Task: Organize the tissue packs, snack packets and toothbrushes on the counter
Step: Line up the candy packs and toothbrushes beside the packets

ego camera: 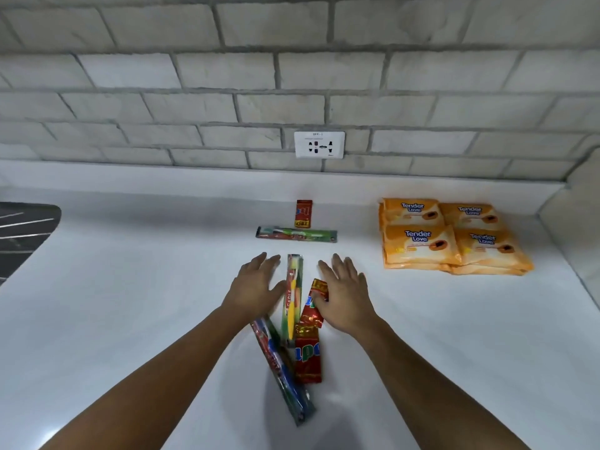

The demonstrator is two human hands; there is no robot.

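Several orange tissue packs [448,237] lie stacked in a block at the back right of the white counter [130,303]. A packaged green toothbrush [296,234] lies crosswise in the middle, with a red snack packet [303,213] just behind it. A yellow packaged toothbrush [293,297] lies lengthwise between my hands. My left hand [256,285] is flat, fingers spread, touching its left side. My right hand [345,295] is flat beside a red snack packet [314,306]. Nearer me lie a blue packaged toothbrush [281,368] and another red snack packet [307,358].
A tiled wall with a white power socket [319,144] runs along the back. A dark sink or hob edge [22,232] shows at far left. The counter ends at a side wall [578,228] on the right.
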